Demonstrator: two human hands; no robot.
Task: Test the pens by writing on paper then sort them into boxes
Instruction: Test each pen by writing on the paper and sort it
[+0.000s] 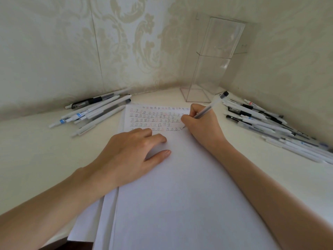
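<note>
Pen [207, 110]: right of centre, tip on paper [180, 195]. Right hand [201, 129] pinches it low on the barrel. Probably light, stiff, smooth; grip near tip. Left hand [133, 154]: fingers relaxed, pressing paper, holding nothing.

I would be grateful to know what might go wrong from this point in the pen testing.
1. The left hand rests on the paper over part of the newest row of marks, so fresh ink may smudge.
2. The tall clear box stands upright and narrow behind the paper; dropping a pen in carelessly might tip it.
3. The right hand holding the clear pen works close to the right pile of pens; a forearm sweep may scatter them.
</note>
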